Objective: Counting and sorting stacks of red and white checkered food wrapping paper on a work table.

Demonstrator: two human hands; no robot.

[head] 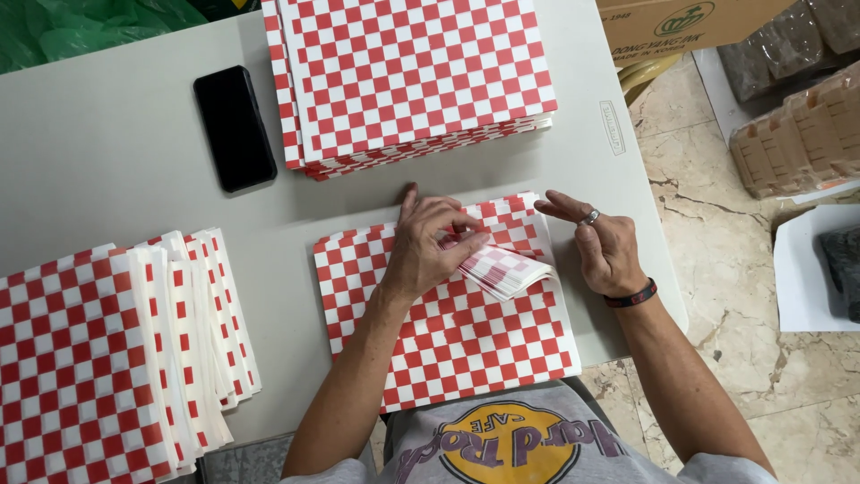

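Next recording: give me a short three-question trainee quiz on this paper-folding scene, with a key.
1. True or false: the left hand rests on the red-and-white checkered sheet in front of the person.
2. Which lies nearest the black phone? A) the fanned stack at the left, B) the flat stack at the top, C) the cardboard box.
3. Fill in: the right hand wears a ring and a dark ____ at the wrist.

Key:
1. True; its fingers pinch a folded-over part of the sheet.
2. B.
3. Wristband; that hand is open, beside the fold and holding nothing.
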